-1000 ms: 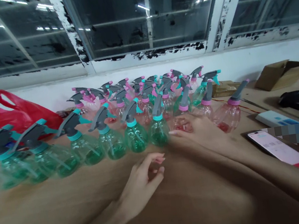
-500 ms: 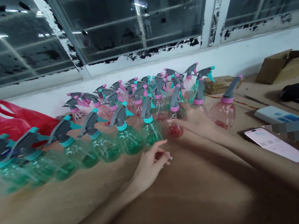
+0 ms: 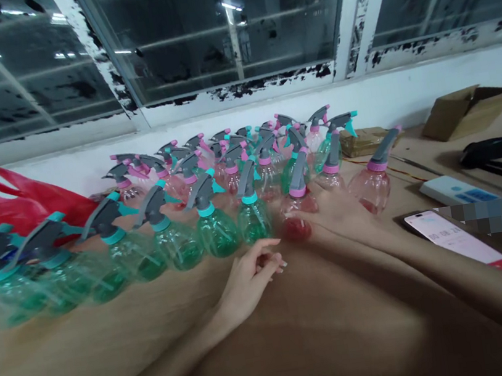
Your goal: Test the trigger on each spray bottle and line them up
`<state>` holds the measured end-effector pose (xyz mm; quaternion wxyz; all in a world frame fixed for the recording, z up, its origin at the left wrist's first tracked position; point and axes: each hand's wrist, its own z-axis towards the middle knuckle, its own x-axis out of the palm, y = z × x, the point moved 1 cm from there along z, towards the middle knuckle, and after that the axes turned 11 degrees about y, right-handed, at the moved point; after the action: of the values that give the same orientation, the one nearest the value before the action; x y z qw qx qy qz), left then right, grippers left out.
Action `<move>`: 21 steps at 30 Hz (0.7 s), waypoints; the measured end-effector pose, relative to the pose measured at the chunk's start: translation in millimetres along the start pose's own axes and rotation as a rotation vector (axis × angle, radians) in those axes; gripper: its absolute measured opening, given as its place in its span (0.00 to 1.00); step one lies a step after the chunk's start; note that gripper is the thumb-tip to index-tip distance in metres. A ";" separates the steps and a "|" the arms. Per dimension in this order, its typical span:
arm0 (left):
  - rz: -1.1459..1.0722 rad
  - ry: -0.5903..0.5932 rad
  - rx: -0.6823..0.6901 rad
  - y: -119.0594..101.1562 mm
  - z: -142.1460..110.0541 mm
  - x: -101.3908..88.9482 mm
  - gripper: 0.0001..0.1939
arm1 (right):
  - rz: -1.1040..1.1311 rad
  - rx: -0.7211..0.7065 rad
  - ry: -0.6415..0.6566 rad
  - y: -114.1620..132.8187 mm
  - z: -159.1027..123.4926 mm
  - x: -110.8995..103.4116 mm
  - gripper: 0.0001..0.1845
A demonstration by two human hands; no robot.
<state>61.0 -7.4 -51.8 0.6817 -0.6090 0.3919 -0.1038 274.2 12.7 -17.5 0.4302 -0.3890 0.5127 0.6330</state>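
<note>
My right hand [image 3: 340, 206] is closed around the side of a pink spray bottle [image 3: 297, 226] with a grey head and pink collar; red liquid sits low in it. The bottle stands about upright near the table surface; I cannot tell if it touches. In front of the nearest green spray bottle [image 3: 255, 223], my left hand [image 3: 254, 278] holds nothing, its index finger stretched out and the others loosely curled. Several green bottles with turquoise collars form a row to the left. Another pink spray bottle [image 3: 371, 186] stands right of my right hand.
Behind stand several more pink and green bottles, close together by the wall. A red plastic bag [image 3: 41, 195] lies at back left. To the right are an open cardboard box [image 3: 460, 115], a black object [image 3: 491, 151], a white box [image 3: 457, 190] and a phone [image 3: 464, 245] showing a timer.
My right hand has drawn the pink bottle slightly toward me, showing more of a green bottle behind it. The left hand stays nearly in place. The view has shifted slightly.
</note>
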 end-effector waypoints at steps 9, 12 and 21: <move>0.120 -0.091 0.071 -19.5 -16.1 -9.5 0.18 | -0.073 -0.036 0.023 24.0 -62.6 -5.9 0.31; 0.189 -0.048 0.137 -31.6 -16.9 -9.2 0.29 | -0.014 -0.171 0.004 36.4 -75.0 -0.9 0.26; 0.138 -0.073 0.306 -49.4 -24.6 -6.5 0.30 | 0.193 -0.383 0.050 79.6 -83.1 17.0 0.26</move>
<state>56.9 -33.5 -2.8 0.7858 -0.4732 0.3872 -0.0928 197.8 -74.9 -22.6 0.2728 -0.4283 0.4285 0.7473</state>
